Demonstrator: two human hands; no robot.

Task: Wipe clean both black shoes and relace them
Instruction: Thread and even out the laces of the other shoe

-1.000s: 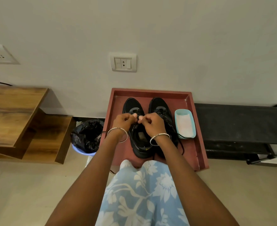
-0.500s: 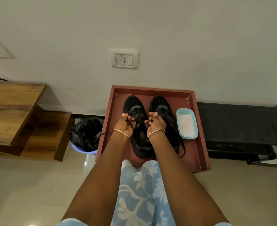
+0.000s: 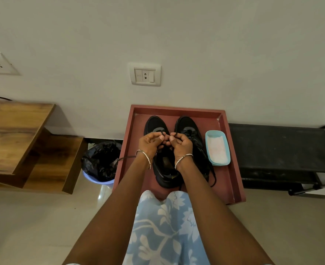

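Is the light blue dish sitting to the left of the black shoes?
No, the light blue oblong dish sits right of both black shoes.

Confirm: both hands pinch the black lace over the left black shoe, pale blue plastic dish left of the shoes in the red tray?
No: the head view shows the pale blue plastic dish at the right, beside the right-hand black shoe; rest stands.

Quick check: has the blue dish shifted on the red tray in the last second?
No. The blue dish lies in the same spot, between the right black shoe and the red tray's right wall.
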